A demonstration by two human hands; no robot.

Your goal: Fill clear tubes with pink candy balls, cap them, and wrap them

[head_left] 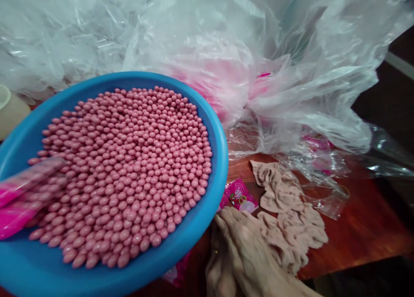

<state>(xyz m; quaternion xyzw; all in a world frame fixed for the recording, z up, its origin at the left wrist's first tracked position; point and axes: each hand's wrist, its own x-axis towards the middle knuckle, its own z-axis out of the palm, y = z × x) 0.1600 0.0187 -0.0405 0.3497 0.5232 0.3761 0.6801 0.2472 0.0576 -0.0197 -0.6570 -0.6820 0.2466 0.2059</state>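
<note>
Main risk is by the hands. Right hand (pixel 250 245) and left hand (pixel 218 277) sit close together at the desk (pixel 368 215) edge, between basin and cloth. Fingers look curled in, not spread. Can't tell how far open either hand is or what it grips; the knuckles block the view.

Printed pink packet (pixel 241 195) lies on the desk just past the fingers, between the blue basin (pixel 221 159) and the crumpled cloth (pixel 281 189). Can't tell if the fingers touch it. It could get nudged under the rim or snagged in the cloth, because the gap is tight and the right hand already overlaps the cloth.

Basin has a broad spread of pink balls (pixel 139 159), some close to the rim. A knock from the left hand could tip or shake it, and smooth round balls would roll. The near side looks the most exposed, since the hands work right beside it.

Pink-and-clear plastic (pixel 13 219) reaches over the balls at the left; pulling it fast could flick some out. Blurred, can't tell exactly what it is.

Big clear bags (pixel 323 72) crowd the far side. Thin film, so a sleeve or finger could catch it and drag the loose wrapper (pixel 330 202) along.
</note>
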